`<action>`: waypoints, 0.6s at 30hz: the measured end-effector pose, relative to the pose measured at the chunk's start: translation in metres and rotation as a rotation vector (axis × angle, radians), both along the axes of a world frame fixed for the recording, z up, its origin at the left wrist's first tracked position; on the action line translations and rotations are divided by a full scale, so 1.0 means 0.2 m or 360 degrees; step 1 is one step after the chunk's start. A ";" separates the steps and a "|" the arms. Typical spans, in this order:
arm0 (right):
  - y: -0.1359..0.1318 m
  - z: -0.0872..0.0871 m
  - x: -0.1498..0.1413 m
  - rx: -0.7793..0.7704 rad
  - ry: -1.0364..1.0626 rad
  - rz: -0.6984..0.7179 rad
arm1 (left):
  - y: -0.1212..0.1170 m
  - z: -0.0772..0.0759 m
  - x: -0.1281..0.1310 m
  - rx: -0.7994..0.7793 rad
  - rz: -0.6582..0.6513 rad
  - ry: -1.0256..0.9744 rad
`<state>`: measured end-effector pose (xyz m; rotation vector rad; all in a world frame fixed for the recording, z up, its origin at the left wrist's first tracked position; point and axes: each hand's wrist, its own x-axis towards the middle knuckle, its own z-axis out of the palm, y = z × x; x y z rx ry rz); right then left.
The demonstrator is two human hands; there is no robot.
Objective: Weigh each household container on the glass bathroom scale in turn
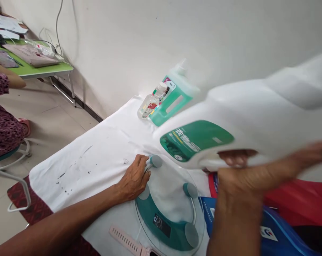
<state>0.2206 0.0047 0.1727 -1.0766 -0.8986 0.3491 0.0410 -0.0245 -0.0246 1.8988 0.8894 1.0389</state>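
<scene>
My right hand [243, 177] grips a big white jug [246, 117] with a green label by its handle, holding it tilted on its side above a round glass scale [167, 209] with a teal base and a lit display. The jug is blurred by motion. My left hand [134, 177] rests on the white cloth [97, 156] at the scale's left rim, fingers curled and touching the rim near a grey foot pad.
A green jug [174, 99] and a small clear bottle [153, 101] stand at the wall. A pink watch strap [129, 241] lies near the scale. Blue and red bags [283, 220] sit at the right. A seated person [3, 121] and a green table [35, 67] are at the left.
</scene>
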 end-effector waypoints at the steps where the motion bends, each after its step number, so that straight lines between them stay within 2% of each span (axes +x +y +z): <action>1: 0.09 -0.01 -0.01 -0.0018 0.0069 0.0019 | 0.00 0.00 0.00 -0.0007 0.0002 -0.0011; 5: 0.39 -0.12 -0.09 -0.0158 0.0335 0.0069 | 0.00 0.02 0.00 -0.0008 -0.0010 -0.0044; 8: 0.54 -0.24 -0.15 -0.0262 0.0375 0.0110 | 0.00 0.02 0.01 0.0000 -0.0012 -0.0034; 12: 0.63 -0.36 -0.20 -0.0347 0.0461 0.0100 | 0.00 0.02 0.02 -0.0006 0.0006 -0.0009; 15: 0.67 -0.40 -0.20 -0.0361 0.0545 0.0094 | 0.00 0.01 0.02 -0.0018 0.0000 0.0010; 18: 0.70 -0.42 -0.17 -0.0376 0.0456 0.0118 | 0.01 0.01 0.01 -0.0019 0.0000 0.0034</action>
